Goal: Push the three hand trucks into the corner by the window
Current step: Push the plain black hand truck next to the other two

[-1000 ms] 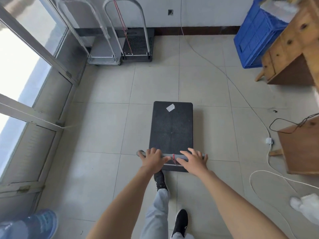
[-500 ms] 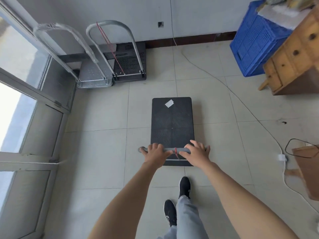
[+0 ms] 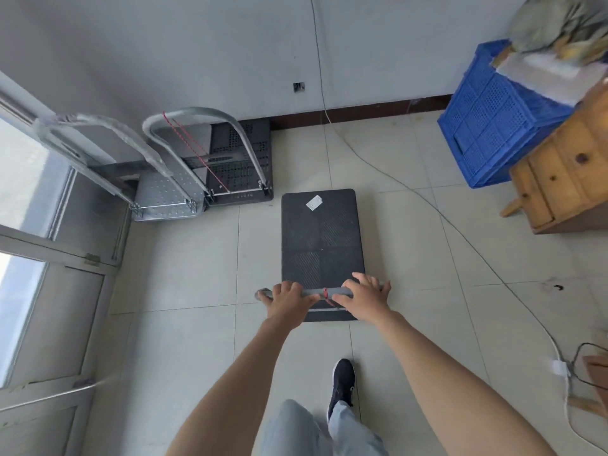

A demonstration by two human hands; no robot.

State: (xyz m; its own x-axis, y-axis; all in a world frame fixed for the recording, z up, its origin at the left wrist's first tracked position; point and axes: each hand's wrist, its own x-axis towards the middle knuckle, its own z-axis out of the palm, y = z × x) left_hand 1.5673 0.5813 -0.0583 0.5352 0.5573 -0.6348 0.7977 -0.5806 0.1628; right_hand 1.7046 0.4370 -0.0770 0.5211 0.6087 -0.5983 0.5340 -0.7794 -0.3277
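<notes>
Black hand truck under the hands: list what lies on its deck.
The black hand truck carries one white label near its far edge, nothing else. Both hands and the handle cover its near edge.

Matt ribbed black cart deck (image 3: 322,238); perforated bare-metal platform (image 3: 167,195); glossy floor tiles (image 3: 184,258); blue plastic crate (image 3: 493,126); knotty wooden cabinet (image 3: 566,172).

Both hands on grey handle (image 3: 314,292) of black hand truck (image 3: 321,238): left hand (image 3: 287,299) wrapped round it, right hand (image 3: 366,295) laid over it. Silver hand truck (image 3: 166,196) and second black hand truck (image 3: 241,166) side by side in corner by window (image 3: 19,179). Blue crate (image 3: 493,126) right.
</notes>
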